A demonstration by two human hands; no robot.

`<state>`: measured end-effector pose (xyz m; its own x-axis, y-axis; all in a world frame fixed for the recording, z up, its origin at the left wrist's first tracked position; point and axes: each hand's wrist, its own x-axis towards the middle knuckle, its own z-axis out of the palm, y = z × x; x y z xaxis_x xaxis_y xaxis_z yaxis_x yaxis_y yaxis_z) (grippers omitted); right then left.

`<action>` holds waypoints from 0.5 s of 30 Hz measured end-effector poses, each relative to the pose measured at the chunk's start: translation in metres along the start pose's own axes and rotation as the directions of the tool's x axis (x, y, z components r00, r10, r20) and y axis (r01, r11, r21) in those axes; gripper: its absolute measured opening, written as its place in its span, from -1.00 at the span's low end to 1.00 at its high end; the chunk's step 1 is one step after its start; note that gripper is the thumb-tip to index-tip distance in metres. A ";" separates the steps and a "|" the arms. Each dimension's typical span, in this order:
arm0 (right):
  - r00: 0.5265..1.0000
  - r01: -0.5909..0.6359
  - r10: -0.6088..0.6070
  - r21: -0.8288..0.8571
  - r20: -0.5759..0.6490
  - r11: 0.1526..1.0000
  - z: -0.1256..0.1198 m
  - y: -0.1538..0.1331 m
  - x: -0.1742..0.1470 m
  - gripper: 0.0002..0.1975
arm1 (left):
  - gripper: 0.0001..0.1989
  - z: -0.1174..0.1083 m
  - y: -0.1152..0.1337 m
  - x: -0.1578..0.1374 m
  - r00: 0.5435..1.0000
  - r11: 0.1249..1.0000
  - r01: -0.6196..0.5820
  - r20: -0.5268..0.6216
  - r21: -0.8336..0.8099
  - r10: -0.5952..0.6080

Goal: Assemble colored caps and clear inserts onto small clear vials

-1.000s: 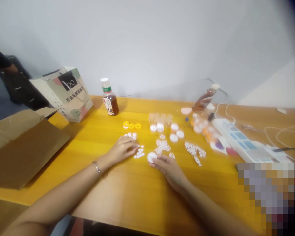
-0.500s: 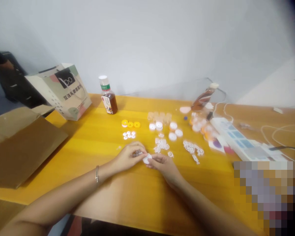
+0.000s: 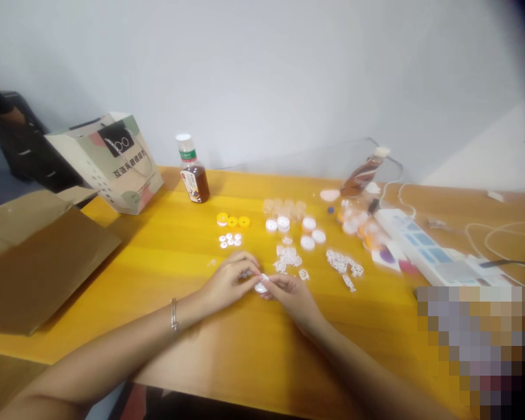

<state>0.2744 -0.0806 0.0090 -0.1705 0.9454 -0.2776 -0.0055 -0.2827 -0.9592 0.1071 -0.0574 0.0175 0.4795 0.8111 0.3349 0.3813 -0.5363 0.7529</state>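
Note:
Between the fingertips of both hands is a small white round plastic piece (image 3: 260, 287), held low over the table. My left hand (image 3: 230, 280) pinches its left side, fingers curled. From the other side, my right hand (image 3: 295, 296) grips it with thumb and fingers. Just beyond my hands lie white openwork plastic pieces (image 3: 287, 258) and a row of small white discs (image 3: 230, 240). Yellow round pieces (image 3: 232, 221) and white round pieces (image 3: 283, 224) stand farther back. Another pile of white openwork pieces (image 3: 343, 262) is to the right.
A cardboard box (image 3: 48, 262) and a paper bag (image 3: 118, 163) occupy the left. Two bottles of brown liquid, one upright (image 3: 195, 182) and one tilted (image 3: 361, 178), stand near the wall. A white power strip (image 3: 420, 245) with cables lies right, beside orange-and-white pieces (image 3: 359, 224).
My right thumb and fingers have shifted slightly over the white round piece, which now looks more tilted. Both arms stay almost where they were.

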 end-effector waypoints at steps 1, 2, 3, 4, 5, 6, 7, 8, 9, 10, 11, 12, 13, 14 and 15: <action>1.000 0.008 -0.008 -0.009 -0.004 1.000 0.000 0.000 0.000 -0.73 | -0.91 0.000 0.000 0.000 1.000 1.000 0.006 -0.008 -0.010 -0.006; 1.000 0.013 -0.013 -0.017 -0.006 1.000 0.000 0.001 0.000 -0.73 | -0.92 0.001 0.000 0.000 1.000 1.000 0.012 -0.016 -0.024 -0.012; 1.000 0.019 -0.019 -0.024 -0.008 1.000 0.000 0.001 0.000 -0.73 | -0.92 0.002 0.000 -0.001 1.000 0.999 0.018 -0.021 -0.038 -0.019; 1.000 0.022 -0.022 -0.030 -0.007 0.999 0.000 0.001 0.000 -0.73 | -0.92 0.002 0.000 -0.001 0.999 0.998 0.024 -0.024 -0.052 -0.025; 1.000 0.023 -0.023 -0.036 -0.004 0.999 0.000 0.002 0.000 -0.73 | -0.93 0.003 -0.001 -0.001 0.999 0.997 0.029 -0.024 -0.065 -0.031; 1.000 0.024 -0.024 -0.041 -0.001 0.999 0.000 0.002 0.000 -0.73 | -0.92 0.003 -0.001 -0.001 0.999 0.996 0.036 -0.022 -0.076 -0.038; 1.000 0.026 -0.026 -0.046 0.002 0.999 -0.001 0.002 0.000 -0.73 | -0.92 0.003 -0.002 -0.001 0.999 0.995 0.047 -0.023 -0.085 -0.049; 1.000 0.030 -0.030 -0.053 0.004 0.998 -0.001 0.003 0.000 -0.73 | -0.92 0.003 -0.003 -0.001 0.997 0.993 0.063 -0.028 -0.096 -0.066; 0.999 0.034 -0.034 -0.062 0.004 0.997 -0.001 0.003 0.000 -0.73 | -0.91 0.004 -0.004 -0.001 0.995 0.990 0.089 -0.032 -0.112 -0.093; 0.999 0.039 -0.039 -0.072 0.003 0.997 -0.001 0.003 0.000 -0.72 | -0.88 0.004 -0.005 -0.001 0.991 0.983 0.124 -0.027 -0.138 -0.129; 0.999 0.044 -0.044 -0.081 0.001 0.996 -0.001 0.002 0.000 -0.72 | -0.85 0.005 -0.006 -0.001 0.986 0.971 0.164 -0.010 -0.174 -0.168; 0.999 0.048 -0.048 -0.088 0.002 0.995 -0.001 0.002 -0.001 -0.72 | -0.83 0.005 -0.008 -0.002 0.979 0.955 0.201 0.016 -0.216 -0.202; 0.999 0.051 -0.051 -0.093 0.005 0.994 -0.001 0.001 -0.001 -0.71 | -0.81 0.006 -0.009 -0.002 0.973 0.937 0.232 0.048 -0.260 -0.228; 0.999 0.053 -0.052 -0.095 0.010 0.994 -0.001 0.001 -0.001 -0.71 | -0.81 0.007 -0.010 -0.002 0.967 0.920 0.256 0.080 -0.296 -0.244; 0.999 0.053 -0.052 -0.094 0.012 0.994 -0.001 0.000 -0.001 -0.71 | -0.81 0.008 -0.010 -0.002 0.962 0.908 0.273 0.107 -0.319 -0.251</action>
<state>0.2761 -0.0817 0.0090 -0.1818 0.9569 -0.2266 0.0778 -0.2157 -0.9734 0.1087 -0.0553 0.0044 0.4497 0.8902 0.0726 0.2248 -0.1914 0.9554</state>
